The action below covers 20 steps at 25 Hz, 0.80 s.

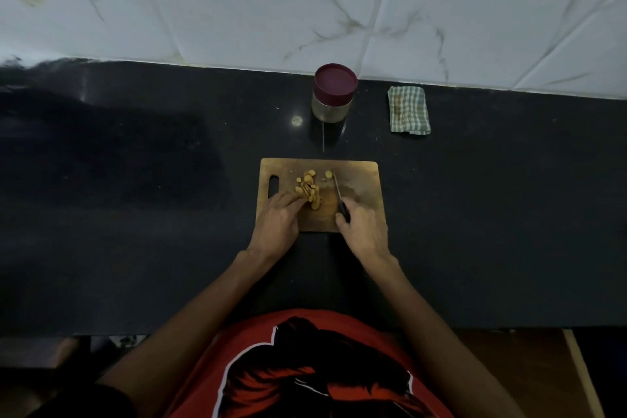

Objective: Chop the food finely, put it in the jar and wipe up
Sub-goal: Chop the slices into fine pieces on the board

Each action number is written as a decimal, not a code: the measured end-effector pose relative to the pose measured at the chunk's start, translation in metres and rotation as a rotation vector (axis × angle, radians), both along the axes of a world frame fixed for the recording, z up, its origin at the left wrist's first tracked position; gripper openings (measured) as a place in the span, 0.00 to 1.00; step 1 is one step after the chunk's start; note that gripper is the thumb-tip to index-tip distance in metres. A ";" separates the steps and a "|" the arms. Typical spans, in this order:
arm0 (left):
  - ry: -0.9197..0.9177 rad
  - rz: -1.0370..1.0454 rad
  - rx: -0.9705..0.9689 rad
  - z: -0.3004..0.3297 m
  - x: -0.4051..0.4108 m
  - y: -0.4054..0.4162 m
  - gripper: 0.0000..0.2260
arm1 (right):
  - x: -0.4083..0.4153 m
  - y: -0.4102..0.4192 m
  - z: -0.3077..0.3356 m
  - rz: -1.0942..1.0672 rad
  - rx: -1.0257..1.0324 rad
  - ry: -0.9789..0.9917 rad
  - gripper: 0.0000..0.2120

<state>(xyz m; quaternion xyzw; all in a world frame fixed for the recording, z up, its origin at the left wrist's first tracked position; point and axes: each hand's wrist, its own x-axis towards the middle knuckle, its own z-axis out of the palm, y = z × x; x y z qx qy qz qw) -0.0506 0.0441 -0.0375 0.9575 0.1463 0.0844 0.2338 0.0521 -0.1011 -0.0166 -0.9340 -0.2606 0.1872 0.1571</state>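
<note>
Food [308, 189]: yellow slices heaped left of centre on the chopping board, one slice apart near the far edge, by the knife tip.
Chopping board [363, 187]: wooden, flat on the dark counter [135, 214], handle slot at its left end.
Left hand [276, 224]: lies on the near-left part of the board, fingers stretched forward, fingertips touching the near end of the heap.
Right hand [364, 231]: fingers curled round the dark handle of the knife [337, 190]; the blade points away from the person, just right of the heap.
Jar [333, 93]: upright beyond the board, near the tiled wall [373, 10], maroon lid on.
Cloth [409, 110]: green checked, folded, on the counter to the right of the jar, apart from it.
Person: red printed shirt [305, 366] at the counter's near edge.
</note>
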 end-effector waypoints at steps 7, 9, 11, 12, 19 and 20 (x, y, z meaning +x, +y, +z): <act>0.024 0.012 0.023 -0.004 -0.004 0.005 0.18 | -0.016 0.002 -0.003 0.077 0.016 -0.011 0.16; 0.040 0.024 0.030 -0.003 -0.005 0.006 0.18 | -0.015 0.000 -0.001 0.051 0.041 -0.025 0.16; 0.047 0.027 0.029 -0.003 -0.006 0.006 0.18 | -0.013 -0.002 0.001 0.029 0.061 -0.047 0.16; 0.044 0.027 0.025 -0.002 -0.006 0.007 0.18 | -0.013 -0.002 0.001 0.025 0.066 -0.053 0.16; -0.005 0.032 0.014 0.004 -0.004 0.003 0.17 | -0.010 -0.006 0.002 0.041 0.080 -0.001 0.13; -0.023 0.030 0.010 0.005 -0.003 0.002 0.16 | -0.009 -0.008 0.003 0.045 0.082 0.007 0.13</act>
